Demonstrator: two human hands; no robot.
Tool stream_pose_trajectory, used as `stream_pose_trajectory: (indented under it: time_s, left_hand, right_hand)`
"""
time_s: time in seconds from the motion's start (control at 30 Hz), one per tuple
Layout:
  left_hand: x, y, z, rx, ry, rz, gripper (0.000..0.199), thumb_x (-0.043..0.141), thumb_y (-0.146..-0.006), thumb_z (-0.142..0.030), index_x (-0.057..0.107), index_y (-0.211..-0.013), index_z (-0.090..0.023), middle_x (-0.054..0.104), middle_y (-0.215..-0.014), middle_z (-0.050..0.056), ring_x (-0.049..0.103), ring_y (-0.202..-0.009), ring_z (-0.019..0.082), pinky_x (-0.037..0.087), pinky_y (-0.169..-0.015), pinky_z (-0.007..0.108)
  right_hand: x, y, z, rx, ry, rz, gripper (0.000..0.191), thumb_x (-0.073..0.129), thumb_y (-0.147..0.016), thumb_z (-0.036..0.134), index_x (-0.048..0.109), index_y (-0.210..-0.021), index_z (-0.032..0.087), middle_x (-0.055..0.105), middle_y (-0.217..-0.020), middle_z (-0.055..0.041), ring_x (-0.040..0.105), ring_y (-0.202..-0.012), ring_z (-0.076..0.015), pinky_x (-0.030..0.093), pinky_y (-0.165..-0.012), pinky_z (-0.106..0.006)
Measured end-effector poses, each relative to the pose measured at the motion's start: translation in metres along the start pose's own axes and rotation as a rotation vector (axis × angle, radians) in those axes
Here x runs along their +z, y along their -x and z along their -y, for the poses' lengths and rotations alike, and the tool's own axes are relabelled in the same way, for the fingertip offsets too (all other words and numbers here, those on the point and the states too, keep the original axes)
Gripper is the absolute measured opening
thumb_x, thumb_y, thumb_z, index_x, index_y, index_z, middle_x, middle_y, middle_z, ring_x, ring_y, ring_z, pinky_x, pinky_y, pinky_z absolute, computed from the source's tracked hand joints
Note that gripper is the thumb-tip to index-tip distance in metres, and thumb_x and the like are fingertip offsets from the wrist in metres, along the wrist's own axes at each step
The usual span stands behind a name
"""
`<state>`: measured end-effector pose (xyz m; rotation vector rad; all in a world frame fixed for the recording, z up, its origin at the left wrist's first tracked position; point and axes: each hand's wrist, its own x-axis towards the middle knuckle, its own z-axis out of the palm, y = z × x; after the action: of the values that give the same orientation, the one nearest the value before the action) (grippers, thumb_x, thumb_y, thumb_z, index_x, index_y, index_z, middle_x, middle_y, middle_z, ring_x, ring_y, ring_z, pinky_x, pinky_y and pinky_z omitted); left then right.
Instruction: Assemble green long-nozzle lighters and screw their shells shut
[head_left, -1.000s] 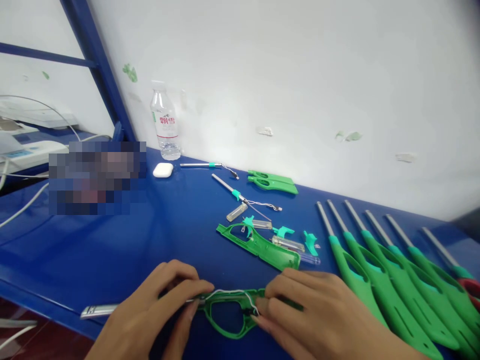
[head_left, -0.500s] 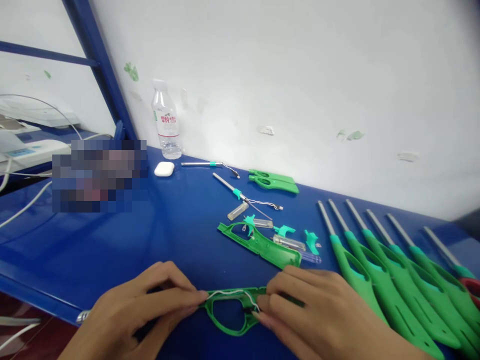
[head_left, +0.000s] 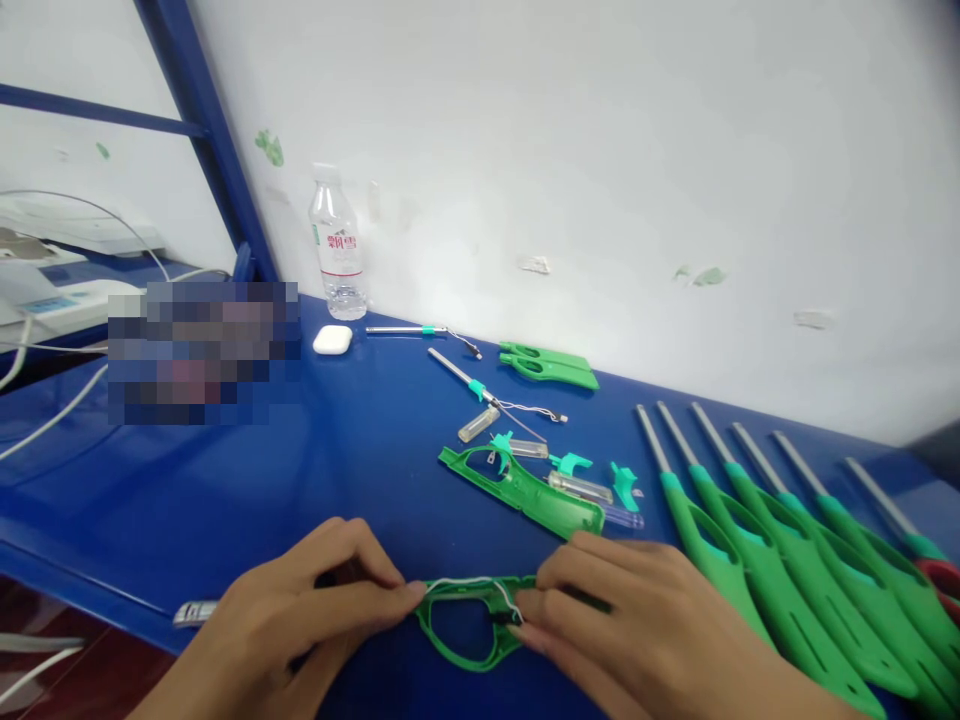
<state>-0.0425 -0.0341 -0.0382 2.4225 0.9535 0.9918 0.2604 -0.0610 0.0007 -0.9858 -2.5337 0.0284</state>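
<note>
A green half shell with a loop-shaped opening lies between my hands near the front of the blue table. My left hand pinches its left end, fingertips on a white wire that runs along the shell's upper edge. My right hand has its fingers closed on the right part of the shell, beside a small black piece at the wire's end. My palms and fingers hide both ends of the shell. Just beyond, another green half shell lies open side up.
Several green lighters with metal tubes lie at right. Clear tanks, teal triggers, metal rods and green shells lie behind. A bottle and white case stand near the wall.
My left hand has shifted slightly to the right along the wire and shell. My right hand stays almost in place. The view has moved a little.
</note>
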Motion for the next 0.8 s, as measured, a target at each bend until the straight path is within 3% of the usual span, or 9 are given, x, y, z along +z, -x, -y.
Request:
stream_pose_trajectory:
  time_s: [0.23, 0.53, 0.67, 0.8]
  left_hand:
    - [0.001, 0.001, -0.001, -0.022, -0.016, -0.027, 0.030, 0.055, -0.112, -0.023, 0.081, -0.108, -0.036, 0.073, -0.097, -0.005, 0.073, -0.081, 0.006, 0.056, -0.075, 0.010]
    - [0.001, 0.000, 0.000, -0.010, 0.029, -0.006, 0.029, 0.055, -0.113, -0.024, 0.079, -0.115, -0.040, 0.072, -0.098, -0.007, 0.073, -0.082, 0.005, 0.054, -0.074, 0.008]
    - [0.001, 0.001, 0.001, -0.005, 0.035, -0.007, 0.030, 0.054, -0.112, -0.020, 0.077, -0.117, -0.039, 0.071, -0.100, -0.007, 0.073, -0.082, 0.005, 0.054, -0.074, 0.008]
    - [0.004, 0.003, -0.001, 0.009, 0.032, -0.024, 0.030, 0.055, -0.109, -0.014, 0.076, -0.115, -0.035, 0.070, -0.103, -0.005, 0.073, -0.086, 0.005, 0.054, -0.078, 0.008]
  right_hand:
    - [-0.004, -0.003, 0.000, 0.017, -0.029, -0.007, 0.037, 0.046, -0.120, 0.033, 0.076, -0.101, 0.023, 0.075, -0.087, 0.0014, 0.071, -0.077, -0.0142, 0.050, -0.067, -0.028]
    - [-0.004, -0.004, -0.006, 0.048, -0.026, 0.043, 0.039, 0.035, -0.122, 0.028, 0.074, -0.119, 0.024, 0.076, -0.093, 0.0003, 0.074, -0.080, -0.0148, 0.054, -0.069, -0.026]
    - [0.000, -0.003, -0.010, 0.014, 0.048, 0.034, 0.039, 0.032, -0.123, 0.029, 0.071, -0.128, 0.029, 0.077, -0.104, 0.0017, 0.075, -0.080, -0.0125, 0.050, -0.061, -0.027]
    - [-0.001, -0.003, -0.010, -0.059, 0.190, -0.019, 0.041, 0.030, -0.122, 0.022, 0.070, -0.116, 0.025, 0.077, -0.099, 0.0025, 0.072, -0.069, -0.0129, 0.042, -0.051, -0.032]
